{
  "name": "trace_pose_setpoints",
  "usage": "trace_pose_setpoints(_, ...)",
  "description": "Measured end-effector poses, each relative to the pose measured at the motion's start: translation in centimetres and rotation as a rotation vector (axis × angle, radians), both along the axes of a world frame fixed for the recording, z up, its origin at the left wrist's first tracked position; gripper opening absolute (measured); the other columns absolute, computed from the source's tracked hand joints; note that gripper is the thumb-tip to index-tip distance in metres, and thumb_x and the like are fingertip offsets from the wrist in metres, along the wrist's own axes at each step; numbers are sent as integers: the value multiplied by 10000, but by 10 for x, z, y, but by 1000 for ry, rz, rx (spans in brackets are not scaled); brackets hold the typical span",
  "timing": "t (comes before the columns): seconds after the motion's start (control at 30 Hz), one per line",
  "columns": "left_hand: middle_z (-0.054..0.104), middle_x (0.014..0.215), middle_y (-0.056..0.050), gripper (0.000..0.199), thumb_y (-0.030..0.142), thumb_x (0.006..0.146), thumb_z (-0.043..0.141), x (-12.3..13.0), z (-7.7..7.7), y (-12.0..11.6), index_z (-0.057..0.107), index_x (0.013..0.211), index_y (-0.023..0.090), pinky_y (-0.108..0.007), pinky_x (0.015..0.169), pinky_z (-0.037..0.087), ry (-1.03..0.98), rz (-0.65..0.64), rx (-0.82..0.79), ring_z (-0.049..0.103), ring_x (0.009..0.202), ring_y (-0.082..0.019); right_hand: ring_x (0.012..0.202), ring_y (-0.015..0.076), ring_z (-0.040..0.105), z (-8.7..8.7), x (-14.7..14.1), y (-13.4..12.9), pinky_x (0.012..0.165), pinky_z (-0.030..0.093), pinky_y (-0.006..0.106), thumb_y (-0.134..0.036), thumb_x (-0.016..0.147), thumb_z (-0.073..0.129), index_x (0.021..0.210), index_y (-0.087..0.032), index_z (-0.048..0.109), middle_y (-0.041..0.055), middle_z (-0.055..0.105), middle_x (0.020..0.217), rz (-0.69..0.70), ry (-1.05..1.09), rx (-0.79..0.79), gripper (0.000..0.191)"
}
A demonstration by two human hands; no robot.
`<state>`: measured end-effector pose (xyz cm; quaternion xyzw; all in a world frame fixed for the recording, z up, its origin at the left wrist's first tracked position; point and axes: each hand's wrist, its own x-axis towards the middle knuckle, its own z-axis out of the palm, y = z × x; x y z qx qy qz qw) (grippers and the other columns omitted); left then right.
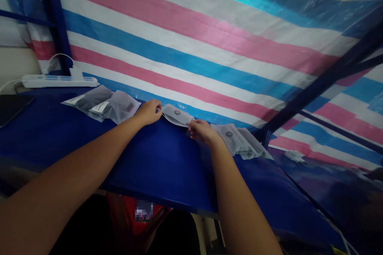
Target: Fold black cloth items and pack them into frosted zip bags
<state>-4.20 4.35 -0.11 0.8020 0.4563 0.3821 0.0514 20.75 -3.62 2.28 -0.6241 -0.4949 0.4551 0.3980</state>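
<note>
A frosted plastic bag [177,116] with a round dark mark is stretched between my two hands above the far part of the blue table [161,163]. My left hand [150,112] has its fingers curled closed at the bag's left edge. At the other end, my right hand [203,130] pinches the bag's right corner between thumb and fingers. Beside my left hand lie filled frosted bags [115,105] with white labels or papers inside. More frosted bags [236,139], one bearing a similar round mark, overlap just right of my right hand.
A white power strip [60,81] with a plugged-in adapter sits at the back left. The dark flat item [13,107] lies at the left edge. Behind the table hangs a striped tarp [179,59], with a blue metal post [299,95] at right. Below is a red stool [128,211].
</note>
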Motion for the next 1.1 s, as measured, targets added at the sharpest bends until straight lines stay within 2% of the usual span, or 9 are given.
trace_pose_setpoints(0.43, 671, 908, -50, 116, 161, 787, 560, 0, 0, -2, 631, 863, 213, -317, 750, 460, 12, 19, 4, 599, 793, -183, 527, 100, 531, 2, -2, -1, 514, 529, 258, -178, 816, 628, 822, -205, 568, -3, 579, 691, -27, 11, 0, 66)
trace_pose_setpoints(0.7, 670, 914, -51, 156, 151, 779, 535, -1, -2, 1, 636, 880, 214, -316, 766, 459, 27, 4, 25, 602, 813, -189, 517, 97, 524, 0, -1, 2, 499, 518, 259, -247, 844, 665, 859, -198, 594, -5, 576, 699, -11, -20, -8, 88)
trace_pose_setpoints(1.1, 675, 923, -60, 160, 148, 781, 540, -1, -1, 0, 650, 881, 207, -320, 769, 463, 42, 11, 16, 606, 818, -195, 517, 96, 532, 0, -2, 2, 503, 520, 246, -258, 862, 662, 849, -196, 586, -7, 577, 683, -8, -60, -13, 98)
